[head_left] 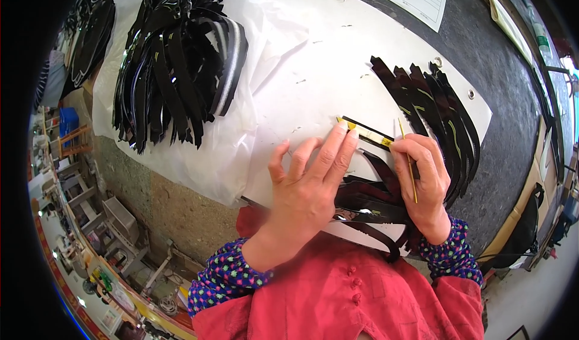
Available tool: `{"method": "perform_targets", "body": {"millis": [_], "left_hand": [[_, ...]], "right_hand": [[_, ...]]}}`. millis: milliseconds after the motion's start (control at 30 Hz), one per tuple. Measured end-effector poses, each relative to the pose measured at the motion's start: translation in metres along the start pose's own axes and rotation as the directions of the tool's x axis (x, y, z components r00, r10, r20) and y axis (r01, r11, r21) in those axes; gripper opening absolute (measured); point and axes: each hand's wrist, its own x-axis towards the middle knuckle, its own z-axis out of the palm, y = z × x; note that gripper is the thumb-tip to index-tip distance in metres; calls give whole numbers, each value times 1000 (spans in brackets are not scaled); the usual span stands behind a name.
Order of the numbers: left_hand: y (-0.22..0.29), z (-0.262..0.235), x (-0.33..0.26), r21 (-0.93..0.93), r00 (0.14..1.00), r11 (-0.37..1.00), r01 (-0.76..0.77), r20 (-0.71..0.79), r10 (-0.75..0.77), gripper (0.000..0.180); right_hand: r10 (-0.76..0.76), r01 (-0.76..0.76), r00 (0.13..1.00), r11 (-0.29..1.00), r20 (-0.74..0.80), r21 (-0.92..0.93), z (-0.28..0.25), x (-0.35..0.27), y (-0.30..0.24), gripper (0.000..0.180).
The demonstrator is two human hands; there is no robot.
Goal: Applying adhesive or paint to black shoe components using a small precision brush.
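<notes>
Red cloth of the person's own garment (338,304) fills the lower edge, closest to the lens, with dotted cuffs above it. Going left to right: a big heap of black strips (175,62) sits on white plastic sheeting (199,159) toward the tabletop's far left corner, well apart from the work. Next comes the left hand (307,189), fingers spread flat, fingertips pinning one black strip with yellow marks (368,132) to the white work sheet (319,68) near the front edge. Just beside it, the right hand (425,174) pinches a thin yellow stick (409,165), its tip at the strip's right end. More loose black strips (437,111) fan out under and beyond that hand.

Judged from this: the pinned strip could skid if fingertip pressure eases. The stick could wander off the mark, since the fan crowds its path. Strips near the front edge might slide off.
</notes>
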Motion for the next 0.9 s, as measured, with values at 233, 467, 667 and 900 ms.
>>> {"method": "perform_targets", "body": {"millis": [233, 467, 667, 900], "left_hand": [[-7, -2, 2, -34, 999, 999, 17, 31, -16, 56], [-8, -8, 7, -33, 999, 999, 0, 51, 2, 58], [-10, -6, 5, -39, 999, 999, -6, 46, 7, 60], [-9, -3, 6, -60, 998, 998, -10, 56, 13, 64]], "right_hand": [[10, -10, 1000, 1000, 4, 19, 0, -2, 1, 26], [4, -4, 1000, 1000, 4, 16, -1, -2, 2, 27], [-6, 6, 1000, 1000, 6, 13, -1, -2, 0, 27], [4, -4, 1000, 1000, 16, 12, -2, -2, 0, 26]]}}
